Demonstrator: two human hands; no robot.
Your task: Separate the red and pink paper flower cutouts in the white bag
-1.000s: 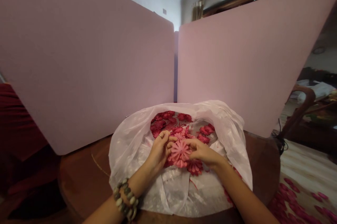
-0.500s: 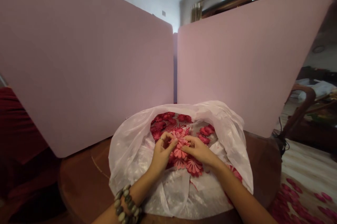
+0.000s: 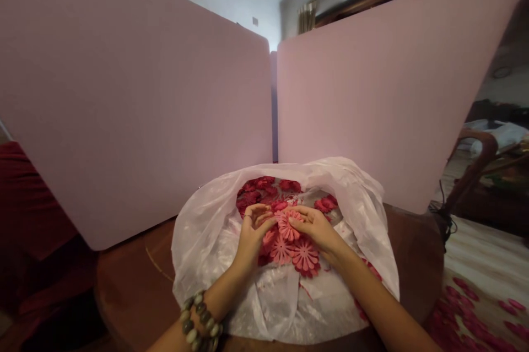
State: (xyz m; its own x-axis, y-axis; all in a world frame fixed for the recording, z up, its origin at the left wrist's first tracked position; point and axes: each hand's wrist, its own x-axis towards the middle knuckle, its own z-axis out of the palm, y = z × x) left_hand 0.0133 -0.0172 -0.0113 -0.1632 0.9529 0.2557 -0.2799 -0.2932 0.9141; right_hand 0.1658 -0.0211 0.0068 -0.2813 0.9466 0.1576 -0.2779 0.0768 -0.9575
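Note:
A white plastic bag [image 3: 206, 242] lies open, and inside it is a heap of dark red and pink paper flowers [image 3: 254, 189]. My right hand [image 3: 314, 228] has its fingertips on a pink many-petalled paper flower [image 3: 288, 226] at the top of the heap. My left hand [image 3: 254, 231], with a ring on one finger, is curled beside that flower, its fingers apart. Two more pink flowers [image 3: 281, 250] lie just below my hands. A beaded bracelet [image 3: 200, 316] circles my left wrist.
The bag rests on a round dark wooden table [image 3: 128, 286]. Two tall pink boards [image 3: 136, 104] stand behind it. A wooden chair [image 3: 471, 159] is at the right, and loose dark pink petals or flowers [image 3: 467, 319] lie on a pale cloth at the lower right.
The pink flower held up between my hands has dropped lower, to the right of my left hand. My hands have parted slightly, and more pink flowers show beneath them.

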